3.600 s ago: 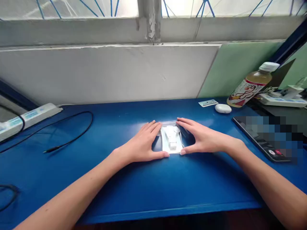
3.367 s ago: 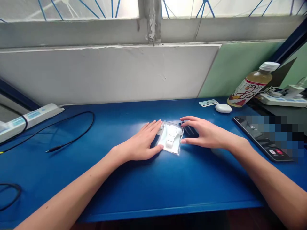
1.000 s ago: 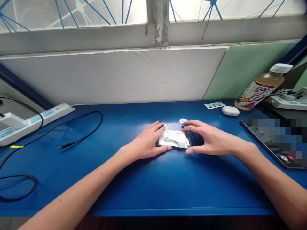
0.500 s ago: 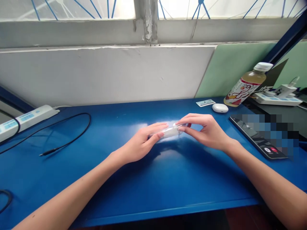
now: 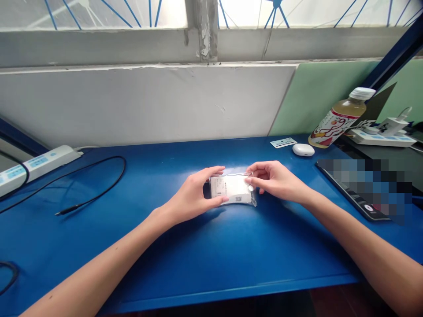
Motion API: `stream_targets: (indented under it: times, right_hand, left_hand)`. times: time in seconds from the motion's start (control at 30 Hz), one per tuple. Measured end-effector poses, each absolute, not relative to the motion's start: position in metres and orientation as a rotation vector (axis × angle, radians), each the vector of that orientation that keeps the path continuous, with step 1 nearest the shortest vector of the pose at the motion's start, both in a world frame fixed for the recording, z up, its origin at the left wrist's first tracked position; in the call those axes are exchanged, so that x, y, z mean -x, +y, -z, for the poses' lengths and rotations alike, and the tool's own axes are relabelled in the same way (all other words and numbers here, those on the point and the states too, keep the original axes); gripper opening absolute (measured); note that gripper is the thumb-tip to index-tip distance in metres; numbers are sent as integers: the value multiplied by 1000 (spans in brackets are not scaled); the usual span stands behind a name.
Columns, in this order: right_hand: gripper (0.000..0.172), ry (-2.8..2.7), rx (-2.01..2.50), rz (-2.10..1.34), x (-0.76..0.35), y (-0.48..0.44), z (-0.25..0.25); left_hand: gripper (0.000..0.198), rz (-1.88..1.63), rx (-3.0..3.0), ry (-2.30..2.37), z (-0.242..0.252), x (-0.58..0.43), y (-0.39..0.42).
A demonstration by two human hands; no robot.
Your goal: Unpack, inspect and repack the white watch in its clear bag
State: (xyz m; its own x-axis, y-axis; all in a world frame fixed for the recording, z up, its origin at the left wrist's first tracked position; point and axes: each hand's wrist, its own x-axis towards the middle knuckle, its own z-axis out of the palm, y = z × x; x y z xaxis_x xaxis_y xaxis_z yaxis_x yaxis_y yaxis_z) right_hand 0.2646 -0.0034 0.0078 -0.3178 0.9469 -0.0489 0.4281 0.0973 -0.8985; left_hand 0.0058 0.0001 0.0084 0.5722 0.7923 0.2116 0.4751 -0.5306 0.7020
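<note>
The blue table is carrying everything you are working with, its front edge running nearer to you than the clear packet does. Well to the left of the packet, a white power strip is lying toward the back, and a black cable is curving loosely between strip and packet. Beyond the packet to the right, a drink bottle is standing near the wall, perhaps to keep it out of your reach path.

Your left hand is gripping the packet's left end, the thumb pressing its near edge and the fingers curling about the far edge — a wide hold that is probably keeping the slippery film steady. Your right hand is pinching the packet's right end, thumb in front and fingers mostly hidden behind, likely so that both ends are sharing the support. Between your hands, the packet is tilting its printed face toward you and seemingly hanging just above the table, judging by the shadow.

To the right of the packet, a phone is lying flat, partly blurred out. Beyond the packet on that same side, a small card is lying just beside a white rounded case. Smallest of all, a square code is showing through the packet's film — its wording is too fine to read.
</note>
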Motion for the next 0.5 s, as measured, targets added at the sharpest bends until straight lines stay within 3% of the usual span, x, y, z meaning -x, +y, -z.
stream_targets:
  times: [0.07, 0.17, 0.23, 0.33, 0.5]
  right_hand:
    - [28, -1914, 1382, -1036, -265, -3, -6]
    - [27, -2141, 1384, -544, -266, -5, -7]
    - [38, -2290, 1294, -296, -268, -7, -10]
    - [61, -2493, 1164, -275, -272, -9, -13]
    - [68, -2591, 1181, -345, -276, -9, -11]
  left_hand:
    - [66, -635, -2317, 993, -9, -5, 0]
    - [61, -543, -2382, 988, -8, -3, 2]
    - [59, -491, -2387, 988, -6, -1, 5]
    - [58, -434, -2395, 991, -4, 1, 7]
    - [57, -394, -2427, 972, -1, 3, 7]
